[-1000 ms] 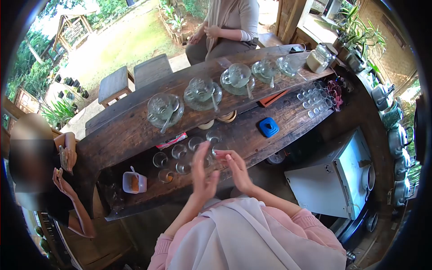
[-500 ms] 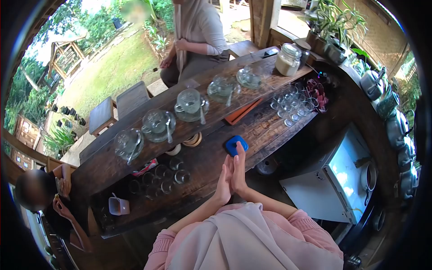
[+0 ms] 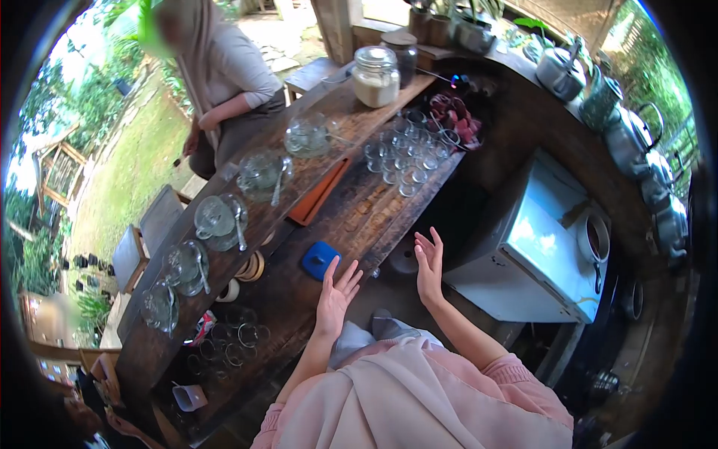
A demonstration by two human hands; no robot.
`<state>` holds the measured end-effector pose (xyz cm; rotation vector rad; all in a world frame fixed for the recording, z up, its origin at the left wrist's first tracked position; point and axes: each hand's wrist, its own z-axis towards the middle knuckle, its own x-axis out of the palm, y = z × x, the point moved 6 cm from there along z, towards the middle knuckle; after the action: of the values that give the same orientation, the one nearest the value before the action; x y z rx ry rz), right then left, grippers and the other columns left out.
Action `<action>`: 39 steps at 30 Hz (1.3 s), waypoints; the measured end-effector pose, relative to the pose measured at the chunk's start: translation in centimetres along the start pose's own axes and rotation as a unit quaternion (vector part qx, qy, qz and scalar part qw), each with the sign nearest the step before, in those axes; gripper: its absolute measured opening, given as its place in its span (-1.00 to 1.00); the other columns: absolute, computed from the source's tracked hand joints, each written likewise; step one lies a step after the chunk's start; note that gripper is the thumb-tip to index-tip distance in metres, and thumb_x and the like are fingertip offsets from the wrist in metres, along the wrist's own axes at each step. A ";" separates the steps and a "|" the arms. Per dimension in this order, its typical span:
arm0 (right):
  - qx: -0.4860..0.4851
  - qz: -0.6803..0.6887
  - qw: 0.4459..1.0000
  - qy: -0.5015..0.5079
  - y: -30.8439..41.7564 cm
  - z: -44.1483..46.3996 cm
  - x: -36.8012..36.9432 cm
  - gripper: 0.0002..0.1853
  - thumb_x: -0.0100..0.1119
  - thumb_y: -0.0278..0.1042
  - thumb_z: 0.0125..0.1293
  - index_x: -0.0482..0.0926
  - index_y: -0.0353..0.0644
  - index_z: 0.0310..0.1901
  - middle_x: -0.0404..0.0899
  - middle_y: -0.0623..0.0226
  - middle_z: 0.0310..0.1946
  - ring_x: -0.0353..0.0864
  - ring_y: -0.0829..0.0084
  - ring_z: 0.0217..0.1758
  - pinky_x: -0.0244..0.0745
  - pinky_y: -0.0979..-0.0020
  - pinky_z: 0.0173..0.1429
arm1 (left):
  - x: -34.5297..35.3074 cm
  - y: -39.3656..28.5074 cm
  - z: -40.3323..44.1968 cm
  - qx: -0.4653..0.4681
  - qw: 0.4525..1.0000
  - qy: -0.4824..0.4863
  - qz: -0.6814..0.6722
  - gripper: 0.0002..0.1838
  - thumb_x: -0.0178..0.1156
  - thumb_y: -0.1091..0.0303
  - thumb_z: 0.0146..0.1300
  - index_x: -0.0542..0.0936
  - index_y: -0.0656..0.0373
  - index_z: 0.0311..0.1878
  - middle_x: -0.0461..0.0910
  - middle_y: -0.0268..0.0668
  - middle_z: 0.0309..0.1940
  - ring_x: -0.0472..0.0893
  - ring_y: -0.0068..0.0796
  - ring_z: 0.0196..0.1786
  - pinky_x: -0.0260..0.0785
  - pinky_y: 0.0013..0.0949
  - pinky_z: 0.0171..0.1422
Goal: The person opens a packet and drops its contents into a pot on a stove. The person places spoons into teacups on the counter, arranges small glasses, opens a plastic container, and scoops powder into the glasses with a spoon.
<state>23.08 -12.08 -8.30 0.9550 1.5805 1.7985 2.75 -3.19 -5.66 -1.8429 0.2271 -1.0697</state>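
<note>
My left hand (image 3: 336,301) is raised in front of me, fingers spread, holding nothing. It is nearest to a blue square lid-like object (image 3: 319,260) with a dark knob, lying on the lower wooden shelf (image 3: 351,236). Apart from it, my right hand (image 3: 429,268) is also lifted with its fingers stretched out and nothing in it. Along the upper wooden counter (image 3: 247,213) stands a row of glass cups on saucers with spoons, among them one glass cup (image 3: 215,215). Several small clear glasses (image 3: 407,161) are grouped at the shelf's far end.
A glass jar of pale contents (image 3: 375,77) stands at the counter's far end beside a dark jar (image 3: 402,56). To my right is a white cabinet (image 3: 516,247) with a pan (image 3: 593,238) on top. Kettles (image 3: 561,73) line the right ledge. A person (image 3: 239,82) is across the counter.
My hands were pressed together and have now parted, with the fingers spread. The view has turned to the right, so the counter and cups appear farther left.
</note>
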 end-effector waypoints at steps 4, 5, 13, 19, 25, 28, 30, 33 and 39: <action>0.011 0.013 0.999 -0.051 -0.3 -1.7 -3.0 -0.39 0.04 -0.41 0.46 0.05 -0.12 0.47 0.45 0.04 0.22 0.43 0.30 0.30 0.25 0.31 0.40 | 0.8 1.7 1.2 -0.043 0.998 0.043 0.034 -0.28 -0.22 -0.24 0.47 -0.02 -0.14 0.56 0.17 -0.04 0.49 0.24 -0.12 0.49 -0.03 -0.14 0.54; 0.015 0.025 0.998 -0.060 -0.3 -2.2 -3.4 -0.38 0.04 -0.42 0.45 0.05 -0.13 0.46 0.48 0.05 0.20 0.46 0.33 0.27 0.28 0.34 0.38 | 1.1 2.0 1.5 -0.057 0.996 0.059 0.036 -0.28 -0.22 -0.24 0.47 -0.02 -0.14 0.56 0.17 -0.04 0.49 0.24 -0.12 0.49 -0.03 -0.14 0.54; -0.002 0.050 0.985 -0.166 3.7 -7.1 -8.3 -0.42 0.02 -0.48 0.43 0.11 -0.17 0.43 0.58 0.08 0.08 0.56 0.38 0.12 0.36 0.43 0.25 | 5.0 3.7 4.6 -0.114 0.976 0.176 0.059 -0.29 -0.26 -0.21 0.48 -0.02 -0.09 0.56 0.21 -0.07 0.47 0.23 -0.13 0.50 -0.14 -0.02 0.57; -0.030 0.023 0.970 -0.241 6.9 -8.0 -12.9 -0.52 -0.01 -0.57 0.43 0.23 -0.25 0.35 0.62 0.11 -0.03 0.58 0.45 0.03 0.41 0.48 0.20 | 9.0 4.7 7.5 -0.120 0.963 0.232 0.071 -0.29 -0.27 -0.20 0.49 -0.01 -0.06 0.55 0.22 -0.05 0.47 0.25 -0.14 0.50 -0.14 -0.02 0.58; -0.102 -0.006 0.956 -0.276 10.6 -3.1 -19.2 -0.58 0.01 -0.54 0.42 0.31 -0.27 0.29 0.63 0.14 -0.04 0.59 0.47 0.01 0.42 0.50 0.15 | 15.0 4.8 10.7 -0.087 0.948 0.287 0.104 -0.25 -0.25 -0.25 0.47 -0.01 -0.02 0.55 0.24 -0.05 0.45 0.26 -0.14 0.49 -0.10 -0.02 0.57; -0.167 -0.054 0.944 -0.278 12.9 1.8 -23.4 -0.63 0.03 -0.40 0.44 0.37 -0.23 0.24 0.64 0.15 -0.02 0.62 0.39 0.04 0.47 0.41 0.15 | 19.2 4.8 12.8 -0.063 0.940 0.308 0.137 -0.24 -0.24 -0.27 0.46 -0.01 -0.01 0.55 0.25 -0.06 0.45 0.27 -0.15 0.48 -0.08 -0.04 0.57; -0.184 -0.105 0.932 -0.293 14.8 5.8 -26.7 -0.64 0.06 -0.37 0.42 0.39 -0.23 0.21 0.63 0.13 -0.03 0.63 0.35 0.04 0.49 0.38 0.17 | 22.2 5.2 14.7 -0.050 0.936 0.314 0.150 -0.24 -0.25 -0.26 0.46 -0.01 0.00 0.54 0.25 -0.07 0.45 0.27 -0.16 0.48 -0.07 -0.05 0.56; -0.233 -0.150 0.913 -0.300 18.2 13.0 -32.5 -0.66 0.11 -0.39 0.38 0.43 -0.21 0.17 0.60 0.17 0.01 0.58 0.38 0.09 0.48 0.39 0.18 | 27.7 6.1 17.6 -0.019 0.924 0.336 0.184 -0.25 -0.25 -0.26 0.47 0.00 0.01 0.54 0.25 -0.08 0.45 0.27 -0.16 0.48 -0.07 -0.05 0.57; -0.267 -0.207 0.860 -0.384 26.1 27.0 -43.9 -0.64 0.18 -0.43 0.29 0.49 -0.23 0.12 0.49 0.15 0.13 0.50 0.28 0.14 0.42 0.31 0.24 | 40.0 10.1 24.2 -0.008 0.906 0.365 0.214 -0.21 -0.22 -0.29 0.43 0.00 0.04 0.53 0.24 -0.05 0.45 0.26 -0.15 0.48 -0.07 -0.05 0.57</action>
<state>71.98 -34.80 12.33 0.8180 0.6563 1.2013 47.70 -15.37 5.36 -1.2360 1.0321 -1.3844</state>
